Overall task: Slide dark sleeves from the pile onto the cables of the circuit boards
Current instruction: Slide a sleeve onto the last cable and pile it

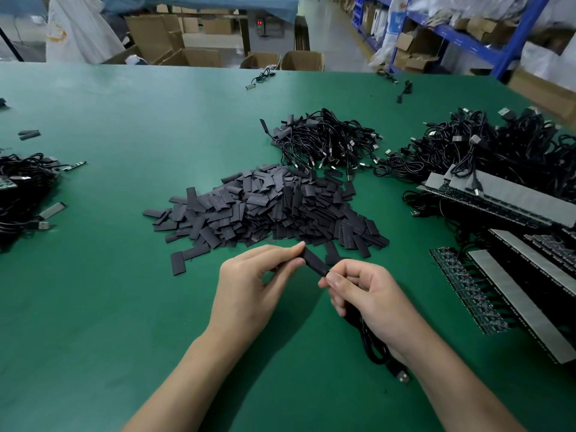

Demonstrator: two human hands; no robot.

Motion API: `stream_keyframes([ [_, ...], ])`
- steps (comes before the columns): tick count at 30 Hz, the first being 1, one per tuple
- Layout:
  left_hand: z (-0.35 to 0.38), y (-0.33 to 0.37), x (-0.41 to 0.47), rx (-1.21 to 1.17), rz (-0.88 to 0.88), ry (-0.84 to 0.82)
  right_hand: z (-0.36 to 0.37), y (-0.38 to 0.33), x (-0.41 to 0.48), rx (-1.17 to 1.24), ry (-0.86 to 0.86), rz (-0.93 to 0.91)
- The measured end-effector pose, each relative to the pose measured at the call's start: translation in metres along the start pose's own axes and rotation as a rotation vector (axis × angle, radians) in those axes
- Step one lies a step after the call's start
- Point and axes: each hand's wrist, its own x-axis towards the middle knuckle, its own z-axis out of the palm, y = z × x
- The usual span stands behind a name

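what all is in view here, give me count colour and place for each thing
table: one, green, fills the view
sleeve pile: one heap, dark grey, table middle
held sleeve: one, dark, between both hands
cable: one, black, under the right hand
cable heaps: three, black, behind the pile, far right, left edge
circuit boards: several rows, dark, right side
loose sleeves: a few, dark, far left
stray cables: a few, black, far edge
cardboard boxes: several, brown, beyond the table
shelving: one, blue, back right
left hand: one, grip pinches the held sleeve
right hand: one, grip on the cable
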Motion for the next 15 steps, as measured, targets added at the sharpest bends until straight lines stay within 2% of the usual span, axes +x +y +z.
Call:
stream_keyframes([
  [4,-0.0015,0.0038,0.0012,-0.083,-0.089,0.033,0.0020,-0.0004,-0.0003,0.008,-0.010,-0.006],
  [11,-0.0006,-0.0008,-0.0015,-0.141,-0.113,-0.015,0.0009,0.0023,0.0000,0.003,-0.001,-0.014],
  [15,0.0048,-0.0002,-0.0011,-0.498,-0.378,-0.048,0.0043,0.0036,-0.0011,-0.155,0.014,-0.009],
])
